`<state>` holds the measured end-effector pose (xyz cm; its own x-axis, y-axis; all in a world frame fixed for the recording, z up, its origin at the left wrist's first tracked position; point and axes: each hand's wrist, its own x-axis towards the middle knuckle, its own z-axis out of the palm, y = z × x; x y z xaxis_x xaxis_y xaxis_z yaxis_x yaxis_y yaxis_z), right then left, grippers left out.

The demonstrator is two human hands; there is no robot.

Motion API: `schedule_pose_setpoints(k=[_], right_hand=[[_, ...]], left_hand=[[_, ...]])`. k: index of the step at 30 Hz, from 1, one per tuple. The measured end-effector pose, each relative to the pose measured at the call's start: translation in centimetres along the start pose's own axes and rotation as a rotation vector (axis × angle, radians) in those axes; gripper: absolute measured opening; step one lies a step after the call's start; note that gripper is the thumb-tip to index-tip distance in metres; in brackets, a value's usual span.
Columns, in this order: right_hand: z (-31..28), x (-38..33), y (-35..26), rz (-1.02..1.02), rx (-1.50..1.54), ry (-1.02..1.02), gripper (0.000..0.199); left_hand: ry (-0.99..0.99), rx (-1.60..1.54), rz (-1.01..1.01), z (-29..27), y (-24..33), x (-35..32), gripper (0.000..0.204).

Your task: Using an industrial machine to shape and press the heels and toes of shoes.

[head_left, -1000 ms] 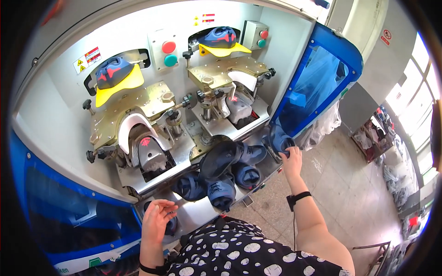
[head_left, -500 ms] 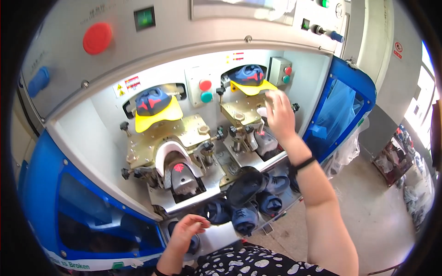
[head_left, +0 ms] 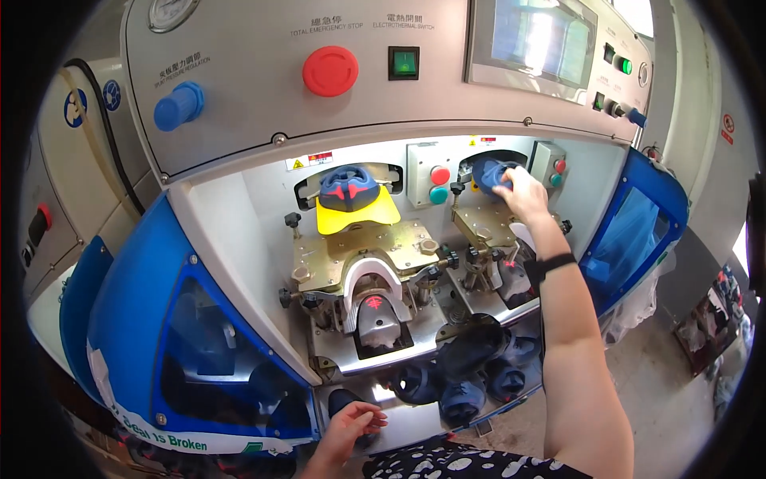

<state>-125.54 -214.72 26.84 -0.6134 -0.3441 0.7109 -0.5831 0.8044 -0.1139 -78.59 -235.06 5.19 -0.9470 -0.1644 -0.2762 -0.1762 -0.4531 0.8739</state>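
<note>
Grey machine bay, your right hand on a shoe at the right-hand station

Above the lit bay (head_left: 255,207) runs a control panel (head_left: 247,96) with a large red button (head_left: 329,70) and a screen (head_left: 531,44). Your right hand (head_left: 527,195) reaches deep inside and has its fingers closed on a dark-blue shoe (head_left: 485,172), which sits just beyond your fingertips at the back of the right station. Your left hand (head_left: 349,431) is low at the front, half-open with its fingers loosely bent, well apart from that shoe. It is just beside another shoe (head_left: 343,399) on the metal ledge (head_left: 411,423); whether they touch, you cannot tell. Between your hands, nearer you, lies a pile of dark shoes (head_left: 471,351). At the left station, a blue-and-red shoe upper (head_left: 349,188) sits above a yellow pad (head_left: 359,217).
</note>
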Motion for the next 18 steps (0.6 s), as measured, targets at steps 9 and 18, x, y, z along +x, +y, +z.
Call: schedule_pose_setpoints(k=[9,18], right_hand=[[-4.8,-18.7,1.6,0.336,0.204,0.311,0.022],[-4.9,-27.3,1.7,0.278,0.219,-0.047,0.023]], left_hand=[[-0.07,0.035,-0.049,1.1,-0.2,1.9,0.02],[-0.356,0.097,-0.186,8.9,-2.2,8.8,0.027]])
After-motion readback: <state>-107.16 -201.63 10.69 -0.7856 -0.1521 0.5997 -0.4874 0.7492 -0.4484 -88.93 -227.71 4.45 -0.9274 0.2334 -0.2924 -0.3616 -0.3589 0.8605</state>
